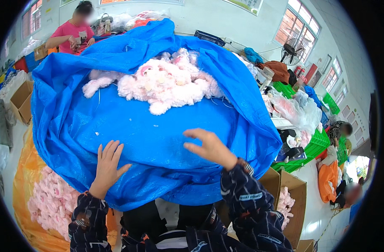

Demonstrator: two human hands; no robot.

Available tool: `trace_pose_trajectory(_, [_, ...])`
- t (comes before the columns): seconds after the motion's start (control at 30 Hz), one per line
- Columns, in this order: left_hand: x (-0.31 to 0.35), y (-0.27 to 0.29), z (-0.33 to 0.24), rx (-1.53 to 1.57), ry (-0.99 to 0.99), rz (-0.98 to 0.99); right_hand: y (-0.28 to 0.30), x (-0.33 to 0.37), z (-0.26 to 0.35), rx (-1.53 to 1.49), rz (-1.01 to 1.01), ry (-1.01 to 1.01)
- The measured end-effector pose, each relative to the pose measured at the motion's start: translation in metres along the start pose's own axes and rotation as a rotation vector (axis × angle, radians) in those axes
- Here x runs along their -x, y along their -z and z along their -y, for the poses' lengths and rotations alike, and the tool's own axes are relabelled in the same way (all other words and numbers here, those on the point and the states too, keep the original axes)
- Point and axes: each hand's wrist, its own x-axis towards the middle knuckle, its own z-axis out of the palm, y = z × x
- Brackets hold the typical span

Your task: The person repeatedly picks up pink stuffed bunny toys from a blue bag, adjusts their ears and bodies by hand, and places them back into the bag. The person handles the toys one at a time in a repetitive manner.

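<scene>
A blue plastic sheet (167,134) covers the table before me, its edges bunched up all round. My left hand (109,164) rests on or just over its near left part, fingers spread, holding nothing. Farther right, my right hand (209,147) hovers over the sheet with thumb and fingers apart and nothing between them. Beyond both hands lies a heap of pale pink plush toy skins (158,82), fluffy and flat-looking, with loose threads trailing at the sides. Folds of the sheet partly cover the heap's far edge. A few small white scraps lie on the blue surface.
Pink plush pieces (53,201) fill an orange sack at lower left. An open cardboard box (295,206) with more stands at lower right. Green crates (316,147) and bagged goods crowd the right side. A person in a pink shirt (74,35) works at the far left.
</scene>
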Motion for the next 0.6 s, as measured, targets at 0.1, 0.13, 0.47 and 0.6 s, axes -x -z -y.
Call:
trace_pose_trajectory(0.1, [-0.006,-0.014,0.006,-0.001,-0.072,0.009,0.028,-0.013,-0.055,0.188,-0.119,-0.086])
trace_pose_trajectory(0.13, [-0.007,-0.017,0.007,-0.004,-0.093,0.0,0.036,-0.018,-0.075,0.24,-0.149,-0.17])
trace_pose_trajectory(0.47, [-0.01,-0.033,0.021,0.105,-0.183,-0.179,0.161,-0.045,-0.141,-0.32,-0.922,-0.57])
trace_pose_trajectory(0.6, [-0.023,-0.045,0.02,0.086,-0.24,-0.274,0.22,-0.029,-0.143,-0.238,-0.981,-0.465])
